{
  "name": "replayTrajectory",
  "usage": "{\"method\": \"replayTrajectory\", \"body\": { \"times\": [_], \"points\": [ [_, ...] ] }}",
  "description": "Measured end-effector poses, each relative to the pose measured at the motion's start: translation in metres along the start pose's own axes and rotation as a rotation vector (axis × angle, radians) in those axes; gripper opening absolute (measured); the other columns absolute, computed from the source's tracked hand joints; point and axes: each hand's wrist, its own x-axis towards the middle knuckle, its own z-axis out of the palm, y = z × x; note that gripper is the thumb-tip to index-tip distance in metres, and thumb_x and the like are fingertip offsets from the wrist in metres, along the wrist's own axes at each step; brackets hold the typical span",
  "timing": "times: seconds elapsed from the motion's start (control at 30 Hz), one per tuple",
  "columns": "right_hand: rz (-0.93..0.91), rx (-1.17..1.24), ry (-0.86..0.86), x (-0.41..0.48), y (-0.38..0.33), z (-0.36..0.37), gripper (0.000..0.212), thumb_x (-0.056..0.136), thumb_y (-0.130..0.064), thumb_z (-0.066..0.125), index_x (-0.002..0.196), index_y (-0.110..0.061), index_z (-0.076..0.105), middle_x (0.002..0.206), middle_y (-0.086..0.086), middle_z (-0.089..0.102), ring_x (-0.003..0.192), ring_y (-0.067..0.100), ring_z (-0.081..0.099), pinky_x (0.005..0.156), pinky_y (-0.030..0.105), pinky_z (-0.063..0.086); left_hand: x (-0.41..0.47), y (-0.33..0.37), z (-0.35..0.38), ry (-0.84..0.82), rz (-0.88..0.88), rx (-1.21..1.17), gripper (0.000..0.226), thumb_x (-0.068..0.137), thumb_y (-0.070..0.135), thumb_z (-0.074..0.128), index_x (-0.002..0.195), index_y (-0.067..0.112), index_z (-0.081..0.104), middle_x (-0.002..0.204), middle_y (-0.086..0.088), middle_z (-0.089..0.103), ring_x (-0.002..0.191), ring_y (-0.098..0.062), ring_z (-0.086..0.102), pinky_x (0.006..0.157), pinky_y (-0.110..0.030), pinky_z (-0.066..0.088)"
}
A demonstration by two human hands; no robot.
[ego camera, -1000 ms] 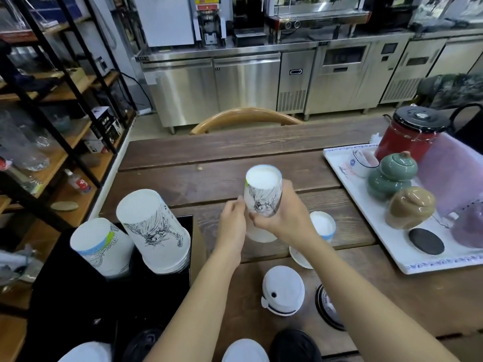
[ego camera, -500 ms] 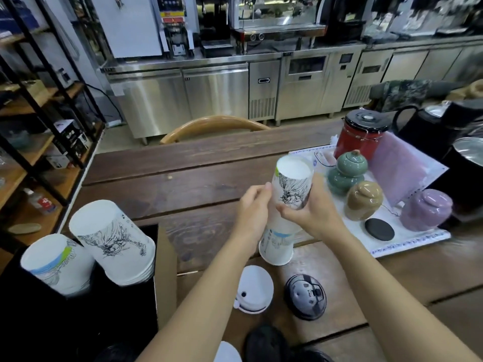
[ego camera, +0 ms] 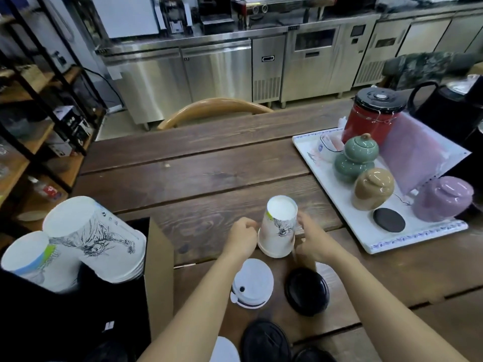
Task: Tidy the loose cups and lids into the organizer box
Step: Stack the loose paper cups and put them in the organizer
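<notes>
So both hands are on the upside-down cup stack (ego camera: 278, 232) mid-table: left hand (ego camera: 241, 237) curled at its 9 o'clock, right hand (ego camera: 312, 239) gripping at 3; organizer box (ego camera: 159, 270) sits off toward 9.

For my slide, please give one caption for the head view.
Both hands steady nested upturned cups on the table, lids nearby.

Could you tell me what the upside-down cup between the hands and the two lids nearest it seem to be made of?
Cup: likely matte printed paper, with rolled rim. White lid and black lid: probably moulded plastic; the black one shows faint sheen.
</notes>
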Motion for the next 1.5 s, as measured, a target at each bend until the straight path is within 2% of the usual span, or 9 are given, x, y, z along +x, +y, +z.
{"method": "replayTrajectory", "body": {
  "times": [0.13, 0.27, 0.33, 0.47, 0.63, 0.8, 1.03, 1.4, 1.5],
  "points": [
    [0.078, 0.073, -0.009, 0.001, 0.019, 0.004, 0.092, 0.067, 0.01, 0.065, 0.144, -0.012, 0.02, 0.145, 0.006, 0.035, 0.135, 0.019, 0.033, 0.092, 0.016, 0.033, 0.008, -0.004, 0.008, 0.029, -0.121, -0.185, 0.023, 0.087, 0.001, 0.038, 0.095, 0.013, 0.056, 0.089, 0.003, 0.057, 0.091, -0.018, 0.049, 0.07, -0.028, 0.041],
    [0.076, 0.167, -0.071, 0.001, 0.022, 0.015, 0.093, 0.066, 0.011, 0.07, 0.141, -0.016, 0.021, 0.128, -0.004, 0.044, 0.116, 0.011, 0.046, 0.078, 0.001, 0.039, 0.012, -0.009, 0.02, -0.132, -0.216, -0.306, 0.021, 0.094, 0.035, 0.042, 0.105, 0.024, 0.056, 0.125, 0.002, 0.059, 0.116, -0.019, 0.051, 0.095, -0.036, 0.039],
    [0.078, 0.179, -0.081, 0.003, 0.023, 0.023, 0.084, 0.068, 0.011, 0.068, 0.135, -0.018, 0.027, 0.123, -0.007, 0.045, 0.114, 0.009, 0.043, 0.075, -0.004, 0.037, 0.011, -0.009, 0.024, -0.201, -0.219, -0.311, 0.029, 0.099, 0.043, 0.032, 0.115, 0.03, 0.052, 0.123, 0.01, 0.05, 0.125, -0.015, 0.043, 0.101, -0.033, 0.031],
    [0.1, 0.171, 0.035, 0.007, 0.025, 0.033, 0.078, 0.061, -0.006, 0.071, 0.126, -0.028, 0.034, 0.121, -0.007, 0.053, 0.117, 0.015, 0.049, 0.096, 0.023, 0.042, 0.011, -0.013, 0.026, -0.227, -0.237, -0.312, 0.044, 0.099, 0.046, 0.027, 0.134, 0.025, 0.043, 0.143, 0.004, 0.044, 0.138, -0.016, 0.032, 0.109, -0.032, 0.023],
    [0.047, 0.265, 0.042, 0.003, 0.005, 0.029, 0.076, 0.06, 0.001, 0.074, 0.125, -0.017, 0.039, 0.124, 0.006, 0.054, 0.108, 0.014, 0.054, 0.078, 0.018, 0.043, 0.009, -0.009, 0.017, -0.194, -0.211, -0.428, 0.046, 0.09, 0.058, 0.038, 0.121, 0.027, 0.052, 0.135, 0.002, 0.055, 0.127, -0.017, 0.047, 0.112, -0.037, 0.031],
    [-0.108, 0.293, 0.126, -0.004, -0.044, 0.015, 0.062, 0.064, 0.009, 0.075, 0.106, -0.023, 0.043, 0.103, -0.005, 0.054, 0.087, -0.012, 0.054, 0.061, 0.0, 0.041, -0.007, 0.022, -0.003, -0.023, -0.018, -0.493, 0.022, 0.093, 0.045, 0.045, 0.098, 0.028, 0.058, 0.12, -0.001, 0.064, 0.115, -0.02, 0.058, 0.105, -0.044, 0.043],
    [-0.338, 0.345, 0.158, -0.018, -0.132, 0.006, 0.066, 0.058, -0.03, 0.079, 0.112, -0.042, 0.043, 0.128, 0.001, 0.051, 0.118, 0.012, 0.051, 0.088, 0.02, 0.043, -0.065, 0.076, -0.07, 0.175, 0.31, -0.543, 0.025, 0.095, 0.036, 0.045, 0.098, 0.019, 0.063, 0.104, 0.0, 0.066, 0.089, -0.009, 0.058, 0.074, -0.026, 0.044],
    [-0.554, 0.319, -0.01, -0.037, -0.248, 0.046, 0.075, 0.068, -0.023, 0.081, 0.128, -0.032, 0.037, 0.133, -0.004, 0.049, 0.119, 0.01, 0.047, 0.088, 0.017, 0.04, -0.139, 0.079, -0.177, 0.479, 0.461, -0.584, 0.028, 0.09, 0.042, 0.049, 0.095, 0.02, 0.065, 0.117, -0.008, 0.064, 0.108, -0.02, 0.06, 0.086, -0.031, 0.046],
    [-0.57, 0.308, -0.088, -0.037, -0.269, 0.069, 0.078, 0.066, -0.026, 0.081, 0.13, -0.03, 0.038, 0.133, -0.002, 0.05, 0.118, 0.013, 0.049, 0.087, 0.023, 0.041, -0.15, 0.067, -0.2, 0.568, 0.399, -0.598, 0.034, 0.073, 0.059, 0.053, 0.085, 0.031, 0.068, 0.113, -0.008, 0.066, 0.105, -0.024, 0.063, 0.099, -0.048, 0.046]
  ]
}}
